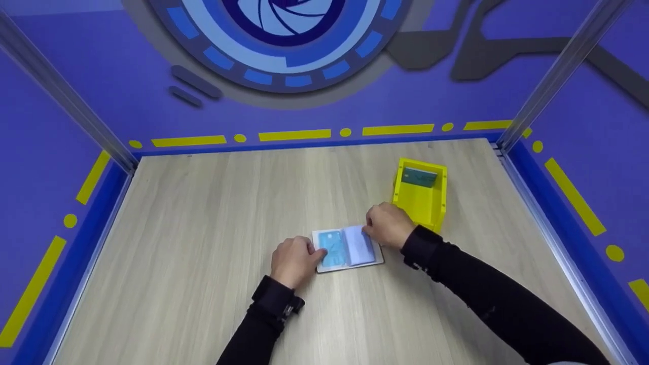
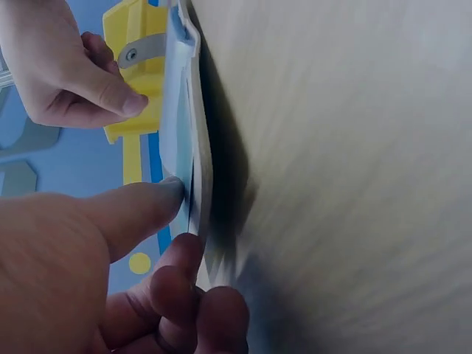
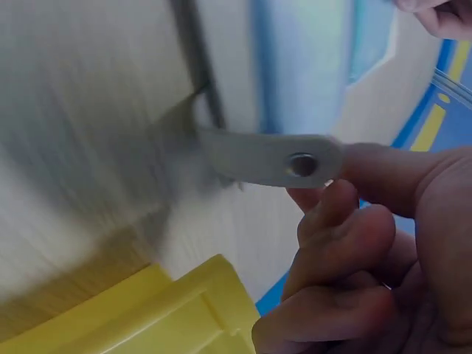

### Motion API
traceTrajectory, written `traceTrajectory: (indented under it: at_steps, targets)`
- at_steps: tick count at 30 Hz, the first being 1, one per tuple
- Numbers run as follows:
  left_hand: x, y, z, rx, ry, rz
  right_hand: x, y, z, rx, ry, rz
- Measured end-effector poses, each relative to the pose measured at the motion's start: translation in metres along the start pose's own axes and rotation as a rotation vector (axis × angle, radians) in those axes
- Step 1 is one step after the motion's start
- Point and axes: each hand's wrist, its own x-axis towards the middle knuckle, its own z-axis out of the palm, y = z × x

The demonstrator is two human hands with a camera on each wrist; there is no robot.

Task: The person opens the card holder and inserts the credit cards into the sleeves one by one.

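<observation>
A small white-edged card holder (image 1: 379, 257) lies spread flat on the table, with a light-blue card (image 1: 332, 246) in its left side and pale purple sleeves (image 1: 359, 247) on its right. At its left edge, my left hand (image 1: 294, 261) pinches it, thumb on top and fingers beneath. My right hand (image 1: 389, 223) is at the upper right corner. In the right wrist view its thumb and index finger pinch the end of the holder's grey strap (image 3: 251, 156), which bears a metal snap (image 3: 302, 164). Where the thumb meets the strap is partly hidden.
An open yellow box (image 1: 418, 200) stands just behind my right hand. Inside it a dark green card (image 1: 419, 176) leans against the far wall. Blue panels (image 1: 304, 119) with yellow marks enclose the wooden table (image 1: 203, 213) at the back and sides.
</observation>
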Motion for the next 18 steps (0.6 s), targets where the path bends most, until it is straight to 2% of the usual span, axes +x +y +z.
traceTrajectory:
  at_steps: [10, 18]
  targets:
    - [0.000, -0.002, 0.002, 0.002, 0.005, 0.005, 0.012, -0.007, 0.004, -0.116, -0.088, -0.017]
    - [0.001, -0.002, 0.002, 0.004, 0.004, 0.003, 0.012, -0.006, 0.007, -0.141, -0.034, -0.070]
